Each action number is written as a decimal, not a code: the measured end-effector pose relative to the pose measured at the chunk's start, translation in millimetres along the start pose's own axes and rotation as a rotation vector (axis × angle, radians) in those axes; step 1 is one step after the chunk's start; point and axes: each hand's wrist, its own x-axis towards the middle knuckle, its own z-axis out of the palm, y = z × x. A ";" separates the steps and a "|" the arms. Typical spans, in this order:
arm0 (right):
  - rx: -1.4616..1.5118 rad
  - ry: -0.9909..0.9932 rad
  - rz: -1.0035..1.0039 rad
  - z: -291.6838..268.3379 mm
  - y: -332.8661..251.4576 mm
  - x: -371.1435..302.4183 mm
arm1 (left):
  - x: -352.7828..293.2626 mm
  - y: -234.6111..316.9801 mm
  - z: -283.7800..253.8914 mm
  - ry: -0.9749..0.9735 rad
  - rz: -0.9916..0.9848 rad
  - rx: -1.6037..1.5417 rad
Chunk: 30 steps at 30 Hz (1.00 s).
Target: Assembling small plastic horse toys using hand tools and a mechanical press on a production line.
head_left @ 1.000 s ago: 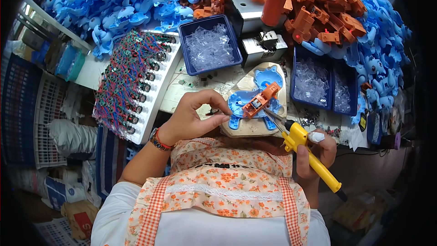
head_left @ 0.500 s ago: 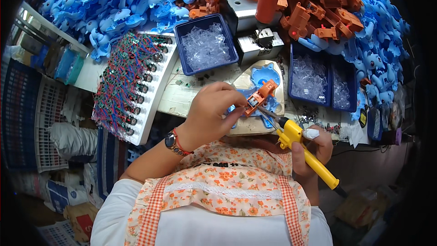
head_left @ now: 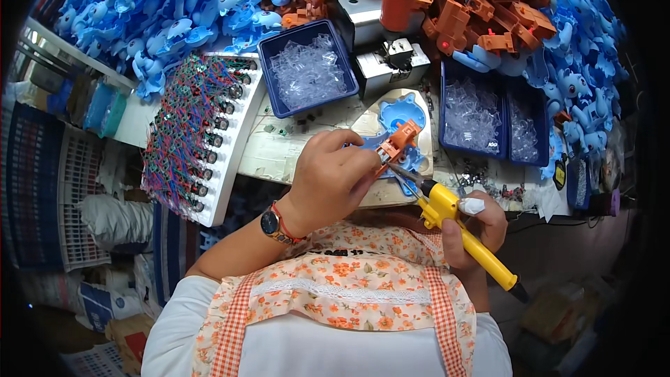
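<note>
My left hand (head_left: 330,174) is closed on the near end of a small orange plastic housing (head_left: 403,136), its fingertips partly hidden behind the knuckles. Beneath the housing, blue plastic shell halves (head_left: 400,110) lie on a pale board (head_left: 373,124). My right hand (head_left: 487,227) grips a yellow soldering gun (head_left: 441,204) with a black rear end and a white wad at its side. The gun's thin metal tip points up and left and reaches the housing close to my left fingertips. Whether tip and housing touch is too small to tell.
A white foam tray (head_left: 234,146) holds rows of wired round parts on the left. Navy bins (head_left: 352,91) (head_left: 441,129) of clear plastic pieces flank a metal device (head_left: 391,70) under a red-orange cylinder (head_left: 400,0). Blue shells (head_left: 188,7) and orange housings (head_left: 481,7) are heaped behind.
My left hand has turned so its knuckles cover more of the fingertips and the housing's near end. The soldering gun has shifted very slightly left and down, its tip still beside the housing.
</note>
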 end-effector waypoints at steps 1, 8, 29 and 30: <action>0.000 0.001 0.002 0.6 0.3 -0.2 | -0.1 0.1 0.3 0.001 0.007 0.009; 0.028 0.015 -0.007 3.2 2.3 -0.5 | -0.2 1.9 2.6 0.013 0.009 0.014; 0.046 0.003 0.010 2.4 2.5 -1.8 | -1.1 4.2 5.0 0.057 0.009 0.012; 0.051 0.013 0.023 2.2 2.6 -2.5 | -1.1 4.4 4.9 0.055 0.008 0.012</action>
